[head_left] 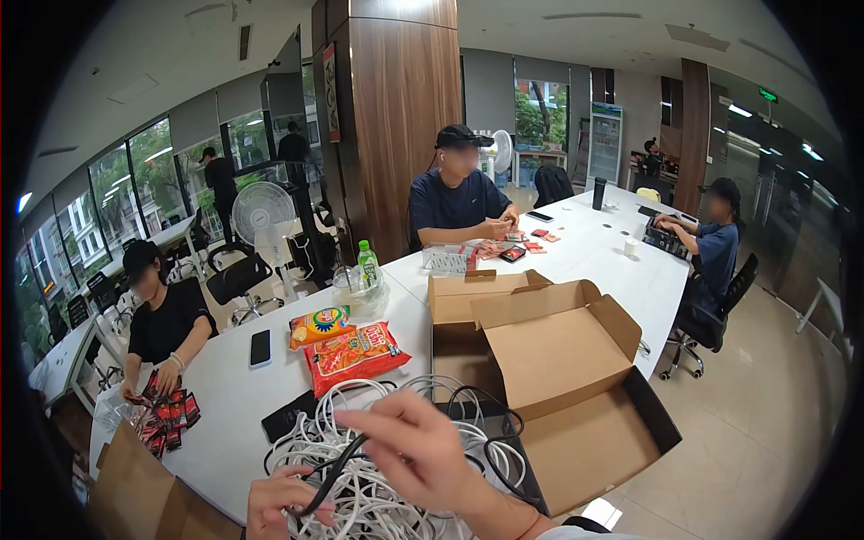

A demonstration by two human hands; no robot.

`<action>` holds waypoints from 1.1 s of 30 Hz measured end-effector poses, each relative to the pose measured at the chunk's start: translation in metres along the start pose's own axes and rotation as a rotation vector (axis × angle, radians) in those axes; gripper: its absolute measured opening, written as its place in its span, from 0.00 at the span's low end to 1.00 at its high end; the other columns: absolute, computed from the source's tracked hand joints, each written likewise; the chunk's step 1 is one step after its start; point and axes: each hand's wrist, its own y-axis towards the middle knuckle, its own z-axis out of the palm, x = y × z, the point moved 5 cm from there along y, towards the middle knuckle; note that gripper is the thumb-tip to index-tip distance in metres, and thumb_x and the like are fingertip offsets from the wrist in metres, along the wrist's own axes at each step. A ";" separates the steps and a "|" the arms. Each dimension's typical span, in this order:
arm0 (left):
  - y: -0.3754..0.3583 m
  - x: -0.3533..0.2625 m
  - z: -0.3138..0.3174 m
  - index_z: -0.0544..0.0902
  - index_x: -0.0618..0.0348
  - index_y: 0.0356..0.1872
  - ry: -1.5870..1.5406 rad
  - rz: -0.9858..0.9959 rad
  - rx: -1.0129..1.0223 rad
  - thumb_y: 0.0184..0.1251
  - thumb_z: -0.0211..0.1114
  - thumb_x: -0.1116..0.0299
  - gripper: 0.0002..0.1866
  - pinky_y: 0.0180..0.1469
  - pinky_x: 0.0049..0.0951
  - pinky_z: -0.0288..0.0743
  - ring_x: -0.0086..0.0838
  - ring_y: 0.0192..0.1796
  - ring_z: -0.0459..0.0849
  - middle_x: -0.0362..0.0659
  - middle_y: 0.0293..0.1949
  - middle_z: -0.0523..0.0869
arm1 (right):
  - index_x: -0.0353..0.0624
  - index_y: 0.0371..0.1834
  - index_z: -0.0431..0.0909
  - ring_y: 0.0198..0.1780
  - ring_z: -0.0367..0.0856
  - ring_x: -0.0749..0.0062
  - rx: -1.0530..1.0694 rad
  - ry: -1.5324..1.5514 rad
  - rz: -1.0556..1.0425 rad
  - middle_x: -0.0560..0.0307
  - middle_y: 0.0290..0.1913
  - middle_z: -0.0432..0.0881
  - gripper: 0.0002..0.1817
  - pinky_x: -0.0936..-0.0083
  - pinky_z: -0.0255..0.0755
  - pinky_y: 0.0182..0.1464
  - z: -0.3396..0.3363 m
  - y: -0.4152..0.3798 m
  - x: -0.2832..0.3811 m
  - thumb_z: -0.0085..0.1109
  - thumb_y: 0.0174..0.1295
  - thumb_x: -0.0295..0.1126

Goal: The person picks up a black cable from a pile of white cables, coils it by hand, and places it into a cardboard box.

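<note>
A black cable (335,479) runs between my two hands above a tangled pile of white cables (373,508). My left hand (274,502), at the bottom of the view, has its fingers closed around the cable's lower stretch. Higher up and to the right, my right hand (418,454) pinches the same cable near its upper end, its index finger stretched to the left. More black cable loops (493,441) lie among the white ones, to the right of my right hand. Part of the pile is hidden behind my hands.
Open cardboard boxes (562,342) stand to the right; another cardboard box (135,481) is at lower left. Beyond the pile lie a red snack bag (355,357), an orange snack bag (321,327), a phone (260,348) and a green bottle (367,264). Three people sit around the table.
</note>
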 end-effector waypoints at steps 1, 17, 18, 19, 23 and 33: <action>0.003 -0.002 0.002 0.85 0.64 0.39 -0.006 0.039 0.012 0.70 0.51 0.41 0.31 0.40 0.25 0.72 0.27 0.23 0.80 0.47 0.23 0.83 | 0.40 0.51 0.81 0.32 0.73 0.69 -0.053 0.033 0.067 0.54 0.33 0.74 0.20 0.76 0.67 0.34 -0.005 0.000 -0.002 0.58 0.54 0.17; -0.002 0.015 0.003 0.64 0.53 0.29 -0.236 0.267 -0.497 0.76 0.49 0.51 0.19 0.20 0.27 0.59 0.20 0.11 0.52 0.33 0.09 0.57 | 0.38 0.37 0.74 0.14 0.68 0.86 0.470 0.701 0.717 0.63 0.16 0.74 0.07 0.84 0.62 0.18 0.051 -0.018 -0.054 0.48 0.67 0.29; -0.003 0.019 0.002 0.64 0.53 0.29 -0.349 0.230 -0.406 0.76 0.47 0.50 0.19 0.20 0.27 0.59 0.21 0.12 0.53 0.33 0.10 0.58 | 0.38 0.37 0.74 0.13 0.68 0.86 0.486 0.810 0.762 0.64 0.16 0.74 0.07 0.85 0.62 0.18 0.055 -0.020 -0.054 0.47 0.67 0.29; -0.006 0.023 -0.002 0.63 0.52 0.29 -0.461 0.193 -0.314 0.77 0.46 0.50 0.19 0.21 0.27 0.58 0.21 0.12 0.54 0.33 0.11 0.60 | 0.39 0.38 0.75 0.12 0.69 0.85 0.490 0.881 0.757 0.64 0.16 0.74 0.07 0.85 0.63 0.17 0.055 -0.021 -0.055 0.46 0.67 0.29; -0.013 0.030 -0.014 0.62 0.51 0.28 -0.814 0.169 -0.315 0.78 0.44 0.50 0.19 0.21 0.27 0.53 0.21 0.15 0.52 0.33 0.13 0.57 | 0.38 0.40 0.76 0.12 0.72 0.82 0.487 1.107 0.778 0.61 0.17 0.76 0.08 0.86 0.65 0.17 0.055 -0.020 -0.051 0.47 0.67 0.28; -0.010 0.016 -0.015 0.66 0.51 0.56 -1.412 0.371 -0.674 0.77 0.45 0.67 0.11 0.63 0.42 0.65 0.33 0.56 0.74 0.40 0.49 0.76 | 0.35 0.48 0.75 0.37 0.87 0.72 0.338 1.737 1.057 0.47 0.39 0.86 0.15 0.83 0.81 0.35 0.106 -0.038 -0.048 0.46 0.74 0.37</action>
